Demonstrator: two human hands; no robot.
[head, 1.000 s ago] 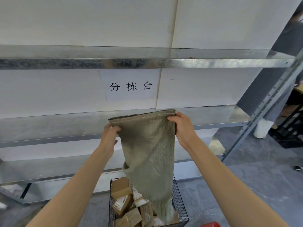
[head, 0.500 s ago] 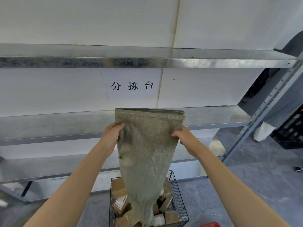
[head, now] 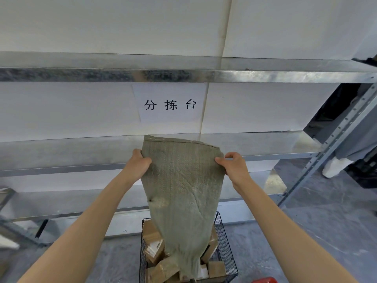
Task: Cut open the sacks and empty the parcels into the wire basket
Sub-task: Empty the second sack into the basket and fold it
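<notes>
Head view, entries placed against the wire basket [head: 226, 252].

1. Sack [head: 183, 190]: grey-green woven cloth, upended straight above the basket. Its stitched end is uppermost, its lower end hangs down inside the basket among the contents. The cloth looks flat and slack; I see no bulge in it.
2. Left hand [head: 138, 166]: high above the basket, fingers curled round the sack's left edge near the top, gripping it.
3. Right hand [head: 234, 168]: at like height, pinching the sack's right edge between thumb and bent fingers.
4. Parcels [head: 155, 248]: brown cartons, some labelled, heaped in the basket on both sides of the sack's lower end.
5. Metal shelf [head: 265, 144]: behind the basket, with a printed paper sign [head: 169, 104] on the wall above it.
6. Red object [head: 265, 280]: just right of the basket, cut by the frame edge; I cannot tell what it is.

Step in hand, by my reading: the emptying of this sack, likely near its end.

Next move calls for: a lift or shake to confirm nothing clings inside, then drawing the lower end clear without dragging cartons over the rim.
</notes>
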